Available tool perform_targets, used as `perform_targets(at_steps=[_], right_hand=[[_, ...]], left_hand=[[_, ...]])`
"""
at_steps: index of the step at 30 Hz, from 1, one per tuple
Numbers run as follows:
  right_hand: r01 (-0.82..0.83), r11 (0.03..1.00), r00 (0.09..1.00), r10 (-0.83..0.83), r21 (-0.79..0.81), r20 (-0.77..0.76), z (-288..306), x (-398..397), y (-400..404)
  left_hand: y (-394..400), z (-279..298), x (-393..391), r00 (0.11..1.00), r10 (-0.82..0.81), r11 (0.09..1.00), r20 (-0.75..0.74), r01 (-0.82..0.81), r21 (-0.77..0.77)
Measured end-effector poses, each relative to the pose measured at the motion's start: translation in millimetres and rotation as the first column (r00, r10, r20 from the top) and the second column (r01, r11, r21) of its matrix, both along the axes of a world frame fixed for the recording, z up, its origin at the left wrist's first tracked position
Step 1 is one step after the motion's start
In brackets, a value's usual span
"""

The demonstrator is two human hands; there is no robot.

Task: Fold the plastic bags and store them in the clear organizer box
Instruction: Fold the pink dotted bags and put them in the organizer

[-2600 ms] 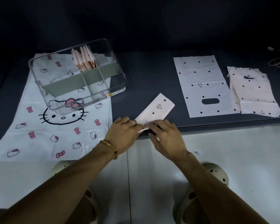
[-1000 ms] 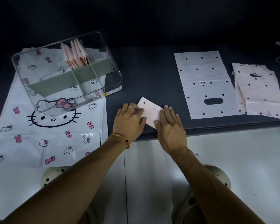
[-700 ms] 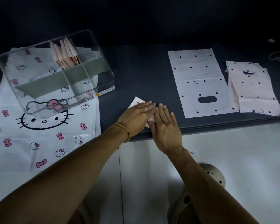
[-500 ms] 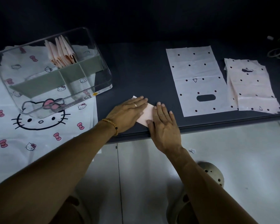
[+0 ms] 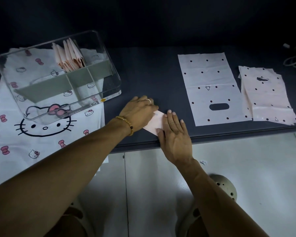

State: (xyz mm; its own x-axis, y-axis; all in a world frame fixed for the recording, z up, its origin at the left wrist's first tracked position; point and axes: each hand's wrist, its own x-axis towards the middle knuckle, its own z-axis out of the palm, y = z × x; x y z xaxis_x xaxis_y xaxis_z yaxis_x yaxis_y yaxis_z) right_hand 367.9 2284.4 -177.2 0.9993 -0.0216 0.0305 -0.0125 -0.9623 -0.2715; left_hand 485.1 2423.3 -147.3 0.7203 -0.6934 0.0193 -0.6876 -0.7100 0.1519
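- While it lies near the front edge of the dark grey table [image 5: 152, 69], the small folded pale-pink plastic bag [image 5: 155, 123] is pressed flat by both hands.
- Left hand [image 5: 139, 109] (ring, bead bracelet): fingers laid flat on it.
- Right hand [image 5: 175, 134]: fingers straight, spread.
- Folded pink bags [image 5: 69, 56] are stood in the clear plastic organizer box [image 5: 109, 65], well left.
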Motion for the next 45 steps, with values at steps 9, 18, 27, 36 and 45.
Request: perform_targets(at_steps=[9,18,27,36,45], right_hand=[[-0.048,0.99,0.993,0.061,0.129,-0.097,10.6,7.5,-9.8],[0.296,0.382,0.95,-0.212,0.876,-0.229,87.6,69.8,29.3],[0.215,0.389,0.964,-0.229,0.896,-0.132,111.2,144.8,88.0],[0.236,0.431,0.936,-0.342,0.871,-0.084,96.1,182.3,117.1],[0.14,0.508,0.974,-0.225,0.85,-0.026,105.1,213.8,158.7]], left_hand=[[-11.0,19.6,13.6,0.877,0.208,0.973,-0.433,-0.233,-0.005],[54.9,71.2,18.5,0.401,-0.136,0.239,-0.906,-0.874,-0.423],[105.9,85.5,61.3,0.548,0.501,0.022,-0.67,-0.782,-0.623],[122.4,63.8,110.8,0.141,0.897,-0.028,-0.418,-0.928,-0.373],[162.9,56.8,104.8,0.255,0.842,0.009,-0.476,-0.888,-0.46]])
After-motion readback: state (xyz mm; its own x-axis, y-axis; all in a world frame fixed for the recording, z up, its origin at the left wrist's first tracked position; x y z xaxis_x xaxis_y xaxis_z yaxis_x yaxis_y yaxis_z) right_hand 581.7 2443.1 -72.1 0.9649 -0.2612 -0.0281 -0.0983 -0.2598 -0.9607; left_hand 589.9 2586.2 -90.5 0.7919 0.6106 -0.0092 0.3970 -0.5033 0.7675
